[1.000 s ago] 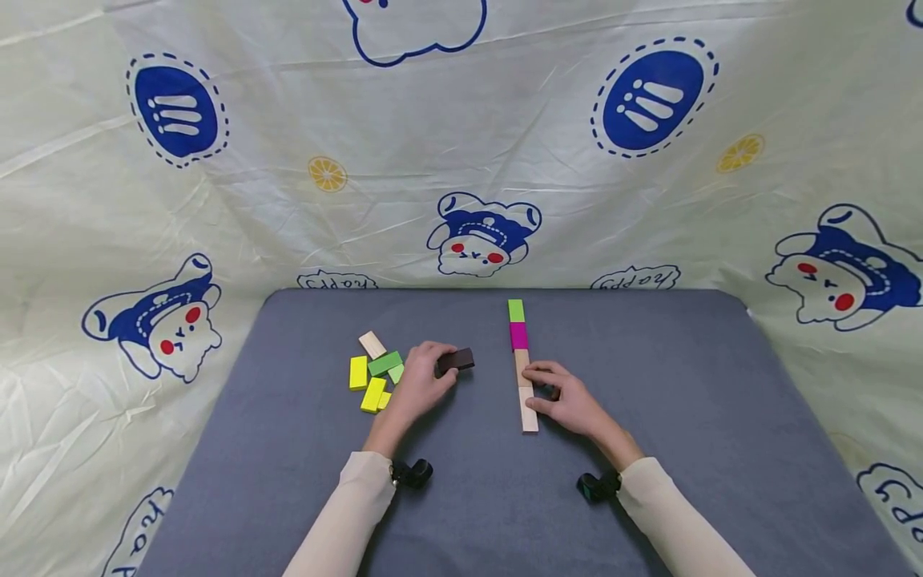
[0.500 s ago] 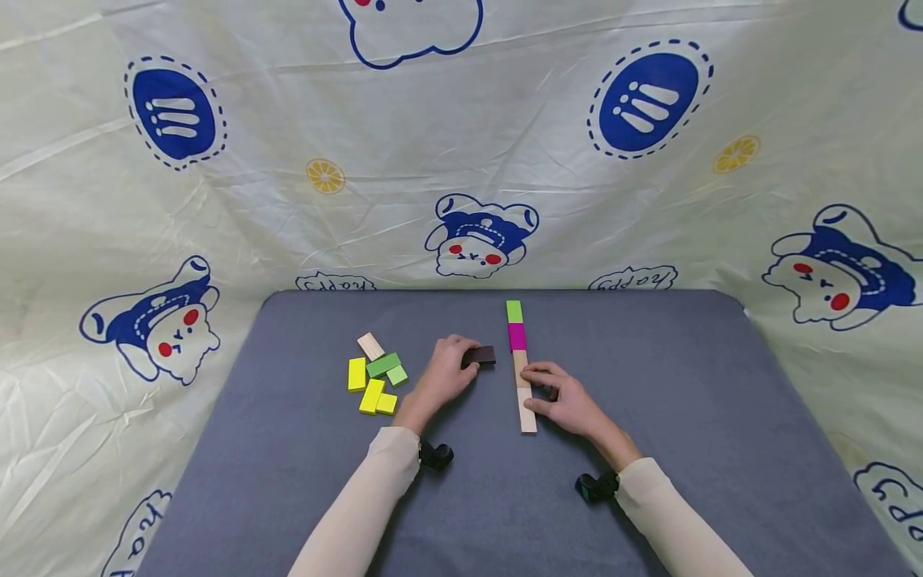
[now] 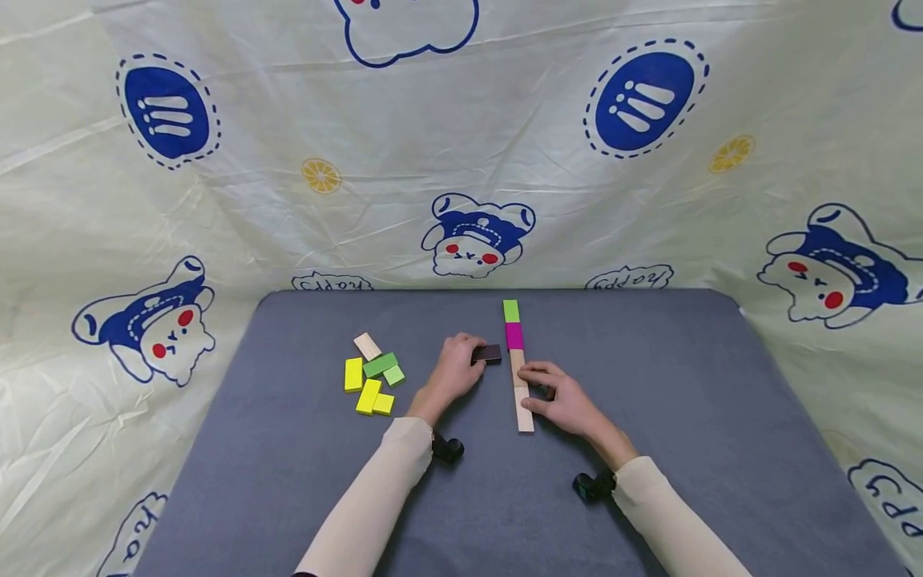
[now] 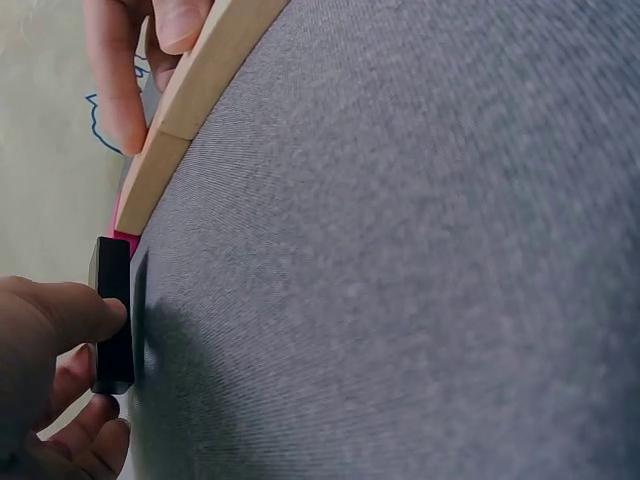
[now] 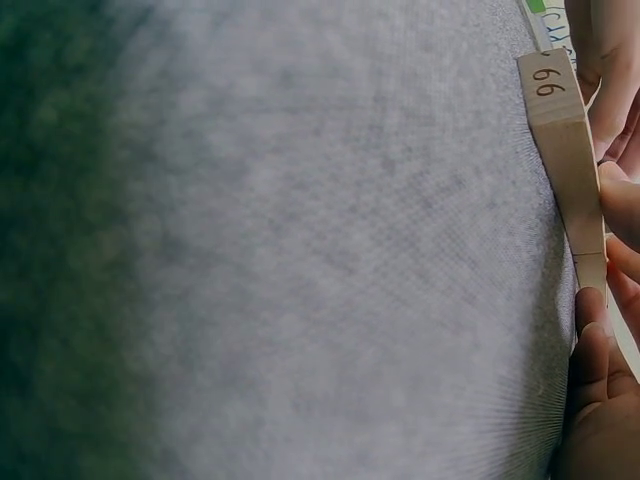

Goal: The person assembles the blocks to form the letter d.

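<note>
My left hand (image 3: 453, 373) pinches a dark block (image 3: 486, 354) between thumb and fingers; in the left wrist view the thumb presses the long face of this black block (image 4: 114, 315). Just right of it runs a straight row on the table: a light green block (image 3: 510, 310) at the far end, a magenta block (image 3: 514, 336), then two plain wooden blocks (image 3: 517, 365) (image 3: 524, 413) end to end. A gap separates the dark block from the row. My right hand (image 3: 566, 399) rests its relaxed fingertips on the row's right side, at the wooden blocks. The right wrist view shows "66" on a wooden end (image 5: 548, 85).
Left of my left hand lie loose blocks on the grey table (image 3: 303, 481): a wooden one (image 3: 368, 345), two green ones (image 3: 380, 365) (image 3: 394, 376) and several yellow ones (image 3: 353, 374). A patterned cloth (image 3: 389, 160) hangs behind the table.
My left hand has carried the dark block rightward, closer to the row, uncovering the small yellow and green blocks behind it. My right hand has kept its place at the wooden blocks.
</note>
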A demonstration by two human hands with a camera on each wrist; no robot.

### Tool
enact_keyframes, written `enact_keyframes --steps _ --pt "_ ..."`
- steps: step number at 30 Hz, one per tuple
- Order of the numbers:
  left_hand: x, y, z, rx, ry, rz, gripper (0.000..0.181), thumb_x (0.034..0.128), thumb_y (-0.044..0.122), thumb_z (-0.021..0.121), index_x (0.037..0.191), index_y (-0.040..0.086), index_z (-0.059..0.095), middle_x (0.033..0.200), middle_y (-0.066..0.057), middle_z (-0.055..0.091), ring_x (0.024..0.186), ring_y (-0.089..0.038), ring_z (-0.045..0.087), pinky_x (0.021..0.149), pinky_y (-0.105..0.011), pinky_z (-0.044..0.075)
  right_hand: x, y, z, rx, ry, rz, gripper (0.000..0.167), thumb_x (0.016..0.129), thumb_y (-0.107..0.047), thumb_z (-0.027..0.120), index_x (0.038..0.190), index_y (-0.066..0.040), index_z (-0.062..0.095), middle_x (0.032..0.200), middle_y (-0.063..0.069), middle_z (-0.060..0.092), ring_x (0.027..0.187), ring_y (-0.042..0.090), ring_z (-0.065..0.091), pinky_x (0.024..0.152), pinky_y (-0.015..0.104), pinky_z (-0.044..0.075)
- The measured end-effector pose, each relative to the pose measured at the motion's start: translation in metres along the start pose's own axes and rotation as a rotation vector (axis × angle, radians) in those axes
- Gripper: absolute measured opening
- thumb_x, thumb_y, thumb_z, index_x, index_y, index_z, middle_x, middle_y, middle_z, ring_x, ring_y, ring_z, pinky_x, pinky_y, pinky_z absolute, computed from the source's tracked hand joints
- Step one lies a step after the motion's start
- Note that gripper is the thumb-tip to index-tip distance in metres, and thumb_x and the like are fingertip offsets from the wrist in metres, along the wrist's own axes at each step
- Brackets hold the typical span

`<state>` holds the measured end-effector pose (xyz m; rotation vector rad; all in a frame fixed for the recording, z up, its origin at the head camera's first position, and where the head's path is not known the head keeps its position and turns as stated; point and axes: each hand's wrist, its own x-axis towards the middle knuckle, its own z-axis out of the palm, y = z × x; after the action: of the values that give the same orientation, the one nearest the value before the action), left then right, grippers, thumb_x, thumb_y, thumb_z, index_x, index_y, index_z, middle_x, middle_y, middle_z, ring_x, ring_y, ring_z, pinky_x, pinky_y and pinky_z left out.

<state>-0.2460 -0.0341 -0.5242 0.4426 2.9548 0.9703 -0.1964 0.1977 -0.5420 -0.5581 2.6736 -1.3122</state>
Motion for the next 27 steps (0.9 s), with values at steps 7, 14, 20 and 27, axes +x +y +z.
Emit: enact_keyframes --steps 7,14,20,27 --pt "0.004 0.003 0.002 0.031 -0.019 -0.011 0.03 0.0972 0.009 0.068 0.127 0.005 0.071 0.131 -0.016 0.065 0.116 -0.034 0.057 0.1 -0.044 0.05 0.0 0.0 0.001 -0.01 0.005 -0.001 0.048 0.093 -0.013 0.076 0.139 -0.004 0.064 0.145 0.014 0.055 0.117 0.028 0.056 0.084 0.032 0.047" --pt "0.01 0.005 0.004 0.014 -0.046 -0.033 0.03 0.0983 0.01 0.066 0.128 0.006 0.07 0.133 -0.016 0.063 0.12 -0.035 0.056 0.103 -0.045 0.048 0.0 -0.001 0.0 0.006 0.002 0.003 0.048 0.093 -0.014 0.076 0.139 -0.004 0.064 0.145 0.014 0.055 0.118 0.03 0.058 0.089 0.036 0.049" --pt "0.014 0.0 0.006 -0.036 -0.05 -0.044 0.031 0.0967 0.011 0.068 0.127 0.007 0.071 0.132 -0.016 0.064 0.123 -0.036 0.054 0.105 -0.046 0.047 0.0 -0.001 0.0 0.0 -0.005 -0.007 0.048 0.093 -0.016 0.077 0.138 -0.004 0.064 0.145 0.014 0.056 0.12 0.03 0.058 0.091 0.041 0.049" --pt "0.014 -0.003 0.005 -0.1 -0.042 -0.053 0.029 0.0962 0.015 0.07 0.125 0.007 0.072 0.129 -0.016 0.066 0.121 -0.035 0.055 0.104 -0.048 0.047 0.0 -0.001 -0.001 0.008 -0.014 0.004 0.049 0.093 -0.016 0.077 0.139 -0.005 0.064 0.145 0.014 0.055 0.118 0.03 0.058 0.088 0.038 0.049"
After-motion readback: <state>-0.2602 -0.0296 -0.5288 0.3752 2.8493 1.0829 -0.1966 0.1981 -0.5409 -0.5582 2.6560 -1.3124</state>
